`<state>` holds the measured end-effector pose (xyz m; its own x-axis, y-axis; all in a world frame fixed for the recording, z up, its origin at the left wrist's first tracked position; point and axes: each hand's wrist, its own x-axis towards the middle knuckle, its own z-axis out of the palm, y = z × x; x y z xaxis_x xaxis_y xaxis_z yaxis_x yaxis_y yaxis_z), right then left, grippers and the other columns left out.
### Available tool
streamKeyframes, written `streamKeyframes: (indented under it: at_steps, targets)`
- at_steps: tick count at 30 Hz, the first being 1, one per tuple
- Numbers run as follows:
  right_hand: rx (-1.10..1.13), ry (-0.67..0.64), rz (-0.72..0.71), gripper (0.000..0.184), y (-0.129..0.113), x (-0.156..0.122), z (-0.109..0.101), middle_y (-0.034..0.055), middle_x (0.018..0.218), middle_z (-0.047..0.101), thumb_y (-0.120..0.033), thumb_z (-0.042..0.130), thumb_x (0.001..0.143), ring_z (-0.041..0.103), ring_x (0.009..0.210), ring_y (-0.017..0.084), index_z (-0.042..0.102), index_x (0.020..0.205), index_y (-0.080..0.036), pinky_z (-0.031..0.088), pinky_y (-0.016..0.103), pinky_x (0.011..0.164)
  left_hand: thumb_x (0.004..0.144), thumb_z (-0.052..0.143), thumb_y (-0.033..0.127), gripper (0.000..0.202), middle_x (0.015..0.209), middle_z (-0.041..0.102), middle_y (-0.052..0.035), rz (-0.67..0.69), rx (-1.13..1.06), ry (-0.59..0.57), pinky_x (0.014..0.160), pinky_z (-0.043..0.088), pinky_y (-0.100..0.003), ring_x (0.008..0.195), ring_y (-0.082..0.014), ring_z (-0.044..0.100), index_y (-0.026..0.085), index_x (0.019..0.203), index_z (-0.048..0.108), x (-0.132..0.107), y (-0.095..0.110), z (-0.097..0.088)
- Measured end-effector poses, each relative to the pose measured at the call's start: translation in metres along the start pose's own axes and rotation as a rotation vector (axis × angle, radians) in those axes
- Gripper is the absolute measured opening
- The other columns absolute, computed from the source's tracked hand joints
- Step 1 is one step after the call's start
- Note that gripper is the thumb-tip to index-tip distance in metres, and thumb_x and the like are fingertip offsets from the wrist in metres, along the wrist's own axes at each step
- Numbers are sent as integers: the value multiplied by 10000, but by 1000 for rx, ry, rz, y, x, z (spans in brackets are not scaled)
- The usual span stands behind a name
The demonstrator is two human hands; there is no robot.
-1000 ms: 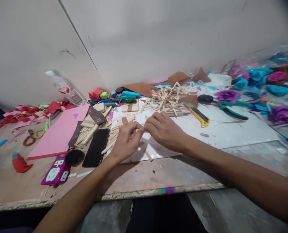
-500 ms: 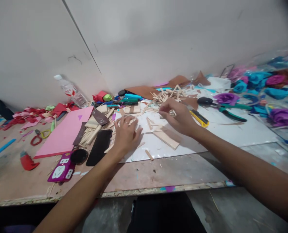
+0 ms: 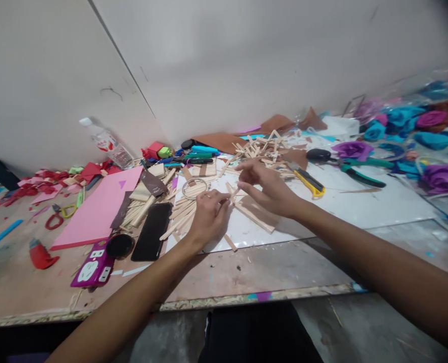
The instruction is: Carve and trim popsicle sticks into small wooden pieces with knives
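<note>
My left hand is closed, its thumb and finger pinching one end of a small wooden craft stick. The other end of this stick meets the thumb of my right hand, whose fingers curl round from above. Just under both hands lies a flat panel of craft sticks on a white board. Left of my left hand, loose craft sticks fan out, with a clear round ring on top. A short stick piece rests near the board's front edge.
A yellow cutter knife and green-handled pliers lie to the right. Craft sticks are heaped behind my hands. A black phone, a purple box, pink paper and a leaning bottle are leftward.
My left hand has moved right from the loose sticks, uncovering the ring. My right hand has shifted slightly left and down, so both hands now meet at a small craft stick.
</note>
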<state>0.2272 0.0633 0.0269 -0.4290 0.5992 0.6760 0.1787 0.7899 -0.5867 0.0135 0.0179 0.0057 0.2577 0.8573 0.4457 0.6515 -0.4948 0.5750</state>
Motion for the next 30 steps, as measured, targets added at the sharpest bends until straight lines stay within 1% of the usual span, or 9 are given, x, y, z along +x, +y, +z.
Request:
streamKeyframes:
  at_steps: [2,4,7,10,12,17,24,28,30]
  targets:
    - [15,0,7,269,0,0,0,-15,844,523,-158,575,1003,516,743,146,490,1244,-243,452,306,684,987,580,273,169,920,728,-69,-96,-117,62,812,532,-376,812,-196,676,174,1048,702,-2,1,0]
    - [45,-19,10,256,-1,-1,1,-13,859,495,-176,571,1014,500,749,144,479,1242,-246,445,303,679,984,585,300,176,837,708,-49,-180,-231,90,648,522,-301,691,-167,657,165,1057,672,-4,4,-1]
    - [135,-93,17,253,-5,-3,4,-9,890,478,-182,573,1021,500,775,141,455,1235,-244,450,308,703,964,614,308,147,734,677,-12,-254,-378,69,560,503,-251,585,-131,628,168,980,657,-5,9,-2]
    - [207,-154,19,272,-8,-5,8,-8,897,478,-175,560,1029,499,787,143,428,1257,-244,449,311,713,939,658,323,161,678,650,6,-277,-477,35,551,499,-229,564,-114,616,172,882,651,-6,13,-5]
    - [235,-164,19,291,-8,-6,10,-7,907,484,-174,559,1032,501,794,142,416,1275,-246,450,310,716,931,679,331,171,667,641,12,-275,-514,20,562,501,-225,567,-108,611,170,877,658,-7,15,-6]
    - [293,-151,62,267,-9,-7,14,-20,880,488,-207,573,1039,503,770,137,418,1253,-245,436,304,694,936,687,300,168,641,599,44,-250,-569,9,585,490,-219,577,-100,594,180,1052,669,-10,18,-8]
    - [369,-146,155,275,-12,-9,18,-15,900,542,-266,609,1030,535,772,140,418,1227,-250,418,305,677,928,687,285,126,755,667,3,-227,-610,12,589,537,-239,619,-113,642,188,1010,682,-11,20,-6]
    - [367,-150,148,283,-14,-9,17,-16,886,556,-273,606,1030,541,764,141,414,1236,-249,428,301,683,937,698,327,148,832,703,-22,-215,-605,35,551,534,-236,615,-109,627,184,974,705,-11,22,-7]
    - [367,-154,146,291,-16,-9,17,-17,877,563,-261,601,1030,541,753,139,406,1245,-246,434,295,682,944,702,353,174,880,727,-37,-203,-601,36,584,548,-247,644,-116,647,182,974,718,-11,23,-8]
